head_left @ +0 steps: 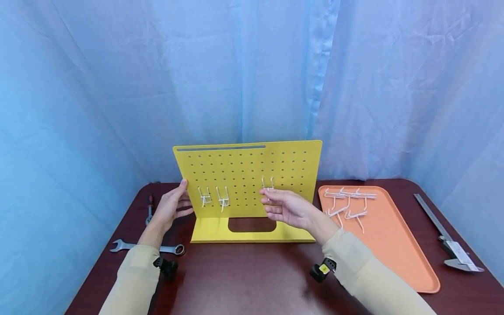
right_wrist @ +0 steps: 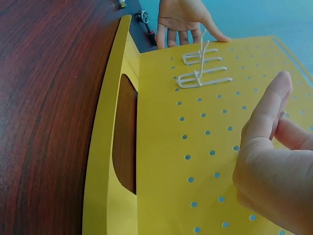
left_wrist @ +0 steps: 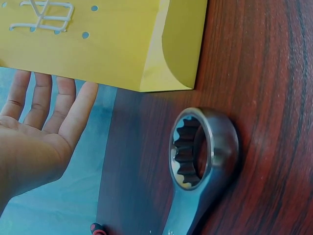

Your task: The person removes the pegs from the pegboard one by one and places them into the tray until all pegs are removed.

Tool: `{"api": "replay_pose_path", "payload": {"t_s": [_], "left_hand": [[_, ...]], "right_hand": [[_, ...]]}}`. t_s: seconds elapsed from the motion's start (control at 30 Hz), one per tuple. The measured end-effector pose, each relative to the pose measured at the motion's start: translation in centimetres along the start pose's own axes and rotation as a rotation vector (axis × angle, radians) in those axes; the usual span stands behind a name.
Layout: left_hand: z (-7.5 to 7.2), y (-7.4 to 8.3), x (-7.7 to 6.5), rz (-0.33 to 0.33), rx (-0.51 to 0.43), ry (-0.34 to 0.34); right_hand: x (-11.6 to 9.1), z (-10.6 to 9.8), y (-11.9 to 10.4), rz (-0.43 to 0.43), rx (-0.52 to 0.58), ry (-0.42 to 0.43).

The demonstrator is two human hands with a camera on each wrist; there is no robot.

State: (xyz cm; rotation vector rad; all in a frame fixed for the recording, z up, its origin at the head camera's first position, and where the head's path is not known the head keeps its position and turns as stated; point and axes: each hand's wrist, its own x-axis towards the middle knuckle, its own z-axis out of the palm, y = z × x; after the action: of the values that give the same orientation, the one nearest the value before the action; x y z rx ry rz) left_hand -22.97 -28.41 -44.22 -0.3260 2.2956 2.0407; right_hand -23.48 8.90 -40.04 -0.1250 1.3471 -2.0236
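A yellow pegboard (head_left: 244, 175) stands upright on its own base. My left hand (head_left: 171, 208) holds its left edge, thumb at the edge and fingers reaching behind; the left wrist view shows those fingers (left_wrist: 41, 100) passing out of sight behind the board. Between thumb and fingers of my right hand (head_left: 289, 209) is the lower part of a white wire hook (head_left: 267, 181), its two prongs against the board right of centre. In the right wrist view, the right hand (right_wrist: 274, 152) hides that hook. Two other white hooks, a left one (head_left: 205, 197) and its neighbour (head_left: 223, 199), hang on the board's left side.
An orange tray (head_left: 397, 245) on the right carries several white hooks (head_left: 350, 194). Beyond it lies a caliper (head_left: 449, 240). A combination wrench (head_left: 169, 249) lies near my left forearm, with a red-and-black-handled tool (head_left: 149, 208) behind it. Blue curtains (head_left: 236, 78) surround the dark wooden table (head_left: 244, 275).
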Motion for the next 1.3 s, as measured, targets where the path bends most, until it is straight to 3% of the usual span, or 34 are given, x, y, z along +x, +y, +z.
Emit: {"api": "replay_pose_path", "payload": {"t_s": [0.3,0.47,0.63,1.0,1.3], "left_hand": [[0.1,-0.1,0.1,0.017,-0.015,-0.008],[0.1,-0.1,0.0,0.012,-0.029,-0.010],[0.1,-0.1,0.0,0.025,-0.019,-0.012],[0.1,0.1,-0.1,0.026,-0.005,-0.006],[0.0,-0.1,0.0,0.036,0.006,-0.013]], "right_hand": [[-0.9,-0.5,-0.5,-0.012,-0.096,-0.010],[-1.6,-1.5,-1.0,-0.031,-0.234,-0.005],[-2.8,-2.8,-1.7,-0.045,-0.367,0.053],[-6.5,-6.4,-3.7,-0.099,-0.641,0.087],[-10.7,-10.2,-5.0,-0.141,-0.750,0.195]]}}
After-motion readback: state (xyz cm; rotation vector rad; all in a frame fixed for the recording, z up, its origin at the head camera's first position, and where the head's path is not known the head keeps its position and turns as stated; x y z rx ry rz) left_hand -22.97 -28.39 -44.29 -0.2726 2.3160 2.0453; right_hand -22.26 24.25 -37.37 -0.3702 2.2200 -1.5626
